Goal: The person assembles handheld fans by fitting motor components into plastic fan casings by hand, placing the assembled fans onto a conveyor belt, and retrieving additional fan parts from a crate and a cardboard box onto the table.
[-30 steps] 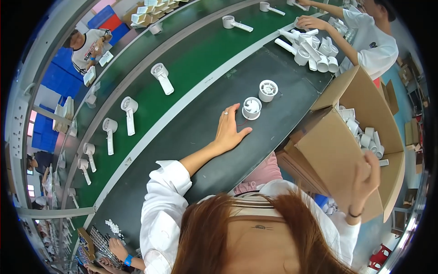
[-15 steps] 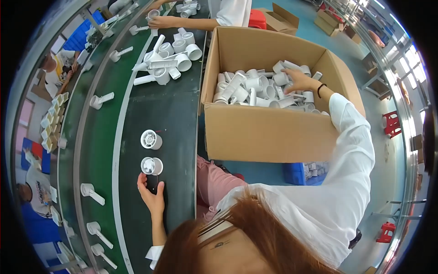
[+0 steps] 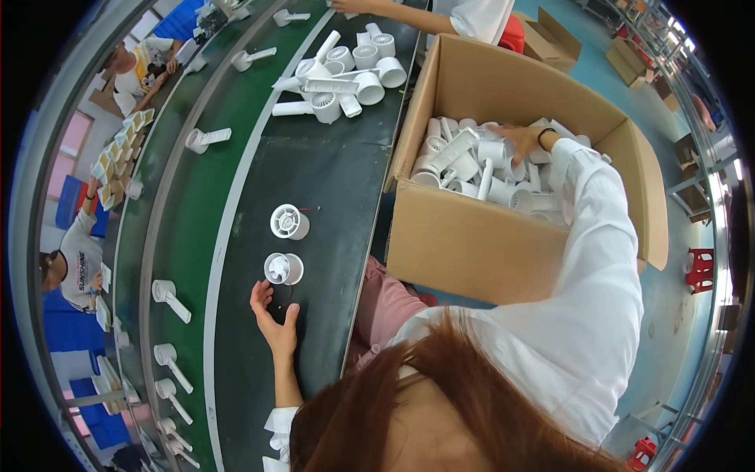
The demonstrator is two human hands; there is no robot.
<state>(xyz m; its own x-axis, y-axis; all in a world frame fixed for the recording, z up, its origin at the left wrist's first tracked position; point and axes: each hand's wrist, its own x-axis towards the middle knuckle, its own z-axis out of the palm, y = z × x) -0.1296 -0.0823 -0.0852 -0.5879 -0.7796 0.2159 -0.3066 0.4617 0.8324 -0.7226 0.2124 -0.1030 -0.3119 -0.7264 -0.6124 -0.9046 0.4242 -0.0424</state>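
Observation:
My left hand (image 3: 277, 321) rests over the dark belt, fingers and thumb apart, holding nothing. Just beyond its fingertips stands a white round fan housing (image 3: 295, 270) with a small white bladed piece inside and a thin wire at its near side. A second round housing (image 3: 289, 222), with a spoked face and a short red wire, sits farther away. My right hand (image 3: 519, 143) reaches into a cardboard box (image 3: 472, 236) among many white plastic fan shells (image 3: 464, 167). Its fingers look spread over the shells, with their tips partly hidden.
A pile of white fan shells (image 3: 342, 75) lies farther up the dark surface. Along the green conveyor (image 3: 197, 228) at left are several handled white shells (image 3: 208, 140). A co-worker's arm (image 3: 401, 14) extends over the far end. Other people sit across the line.
My right hand has moved deeper among the shells, its fingers now partly covered. The view has shifted, moving the scene in the picture. My left hand stays beside the nearer housing, fingers still apart.

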